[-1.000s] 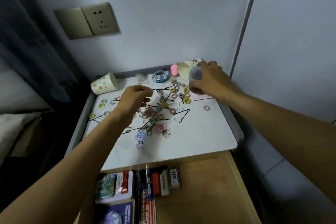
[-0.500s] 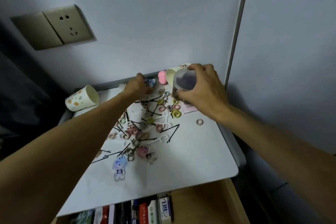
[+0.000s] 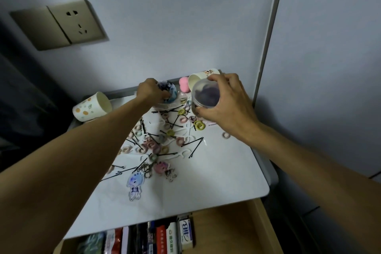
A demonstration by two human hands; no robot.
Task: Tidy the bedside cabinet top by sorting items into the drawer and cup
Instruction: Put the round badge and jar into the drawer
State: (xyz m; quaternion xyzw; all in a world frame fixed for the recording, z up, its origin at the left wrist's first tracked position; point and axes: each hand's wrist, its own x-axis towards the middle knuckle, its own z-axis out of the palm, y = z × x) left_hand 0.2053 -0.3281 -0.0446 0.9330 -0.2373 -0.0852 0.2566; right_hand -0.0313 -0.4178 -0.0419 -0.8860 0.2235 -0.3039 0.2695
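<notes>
Head camera: looking down on a white cabinet top (image 3: 216, 171) set against a grey wall, with the drawer (image 3: 226, 233) below it standing open.
Left hand (image 3: 151, 92): reaching to the back edge of the top. Its fingers are curling round a round printed badge (image 3: 169, 94) and gripping it.
Right hand (image 3: 224, 107): gripping a small clear jar (image 3: 204, 97) with something dark inside, one round end facing the camera; I cannot tell whether the jar is touching the top.
Cups: a dotted paper cup (image 3: 90, 107) is lying on its side at the back left. A second paper cup (image 3: 198, 79) is lying on its side at the back right, just behind the jar and beside a pink sponge (image 3: 183, 84).
Clutter: hair ties (image 3: 199, 125), black hairpins (image 3: 196, 147) and figure keyrings (image 3: 135, 185) are lying scattered between the two arms, with one lone hair tie (image 3: 226, 135) sitting near the right wrist.
Drawer contents: small boxes (image 3: 184, 233) are standing in a row along its front left.
</notes>
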